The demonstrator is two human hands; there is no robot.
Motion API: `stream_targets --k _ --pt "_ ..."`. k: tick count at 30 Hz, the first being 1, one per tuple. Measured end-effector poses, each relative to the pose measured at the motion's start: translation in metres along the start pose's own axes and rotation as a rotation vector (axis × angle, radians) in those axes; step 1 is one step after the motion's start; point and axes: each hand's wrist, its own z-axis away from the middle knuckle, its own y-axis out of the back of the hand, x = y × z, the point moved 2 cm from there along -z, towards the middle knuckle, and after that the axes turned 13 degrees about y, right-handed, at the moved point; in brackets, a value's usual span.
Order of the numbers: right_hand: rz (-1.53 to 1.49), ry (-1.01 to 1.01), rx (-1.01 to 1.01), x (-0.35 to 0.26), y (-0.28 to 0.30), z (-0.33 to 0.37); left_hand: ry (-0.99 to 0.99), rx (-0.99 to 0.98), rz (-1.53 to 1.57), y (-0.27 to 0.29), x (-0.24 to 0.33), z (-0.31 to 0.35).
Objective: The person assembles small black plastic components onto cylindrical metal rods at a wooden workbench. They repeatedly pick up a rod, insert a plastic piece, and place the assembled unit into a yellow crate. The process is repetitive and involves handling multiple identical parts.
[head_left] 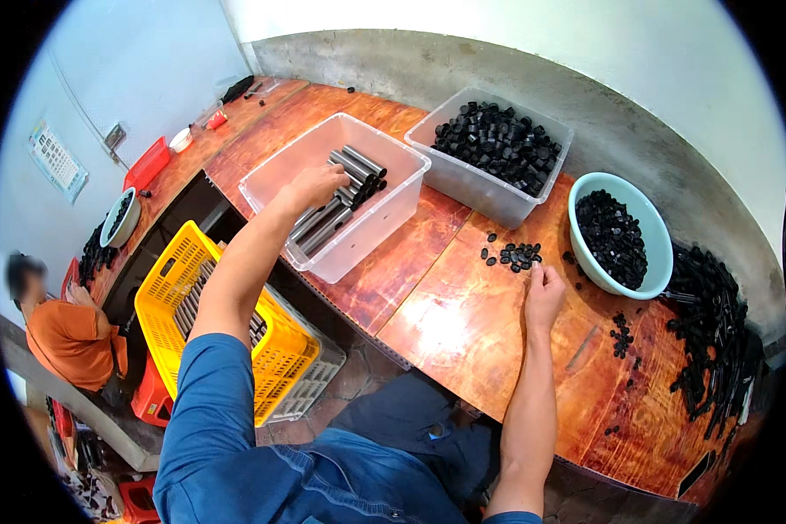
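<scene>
My left hand reaches into a clear plastic bin. Its fingers are curled against the ends of several dark, shiny tubes lying in there; whether one is gripped is hidden. Over the wooden tabletop, my right hand has its thumb and fingers pinched together. Whatever sits between those fingertips is too small to make out. Just beyond them lies a loose cluster of small black oval caps.
Behind the caps stands a second clear bin of black cylindrical caps. A pale blue bowl of small black parts and a pile of black strips are at right. A yellow crate holds tubes at left; a person in orange sits beyond.
</scene>
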Motion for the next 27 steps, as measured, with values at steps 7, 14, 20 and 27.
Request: stream_targets --k 7,14,20,27 --pt "0.070 0.041 -0.005 -0.002 0.002 -0.003 -0.029 0.027 -0.101 0.018 0.003 -0.002" --pt "0.112 -0.034 -0.032 -0.007 -0.001 -0.001 0.159 0.722 0.536 0.112 0.009 0.045" --pt "0.081 -0.086 -0.004 -0.008 0.010 -0.002 0.058 0.781 1.221 0.157 0.131 0.088" --pt "-0.633 -0.171 -0.201 -0.008 0.006 0.002 0.044 -0.108 2.221 0.067 0.287 0.035"
